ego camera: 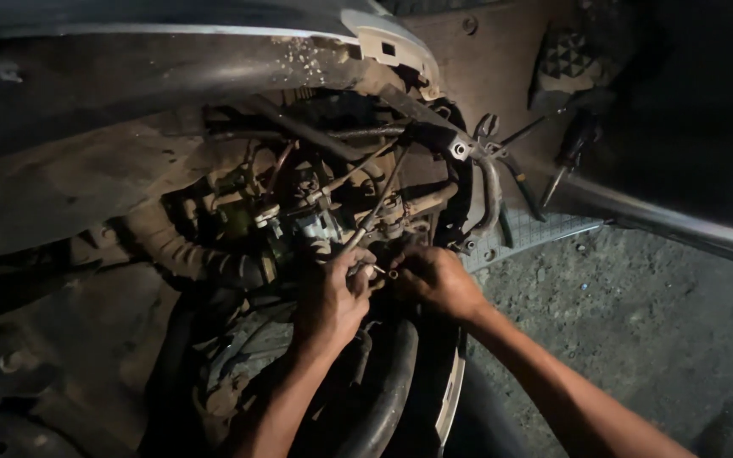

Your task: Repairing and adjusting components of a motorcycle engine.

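Observation:
Both my hands reach into a dirty engine assembly (316, 212) under a grey body panel (171, 25). My left hand (332, 293) grips a thin metal tool handle (365, 227) that angles up into the engine parts. Just to its right, my right hand (436, 276) pinches a small metal fitting (392, 273) between its fingertips. The two hands almost touch. What the tool's tip rests on is hidden among cables and hoses.
A thick black hose (383, 390) curves below my hands. A bent metal pipe (489, 191) stands to the right of the engine. Pliers (515, 165) and a screwdriver (570, 153) lie on a ledge at upper right. Rough concrete ground (638, 314) spreads at right.

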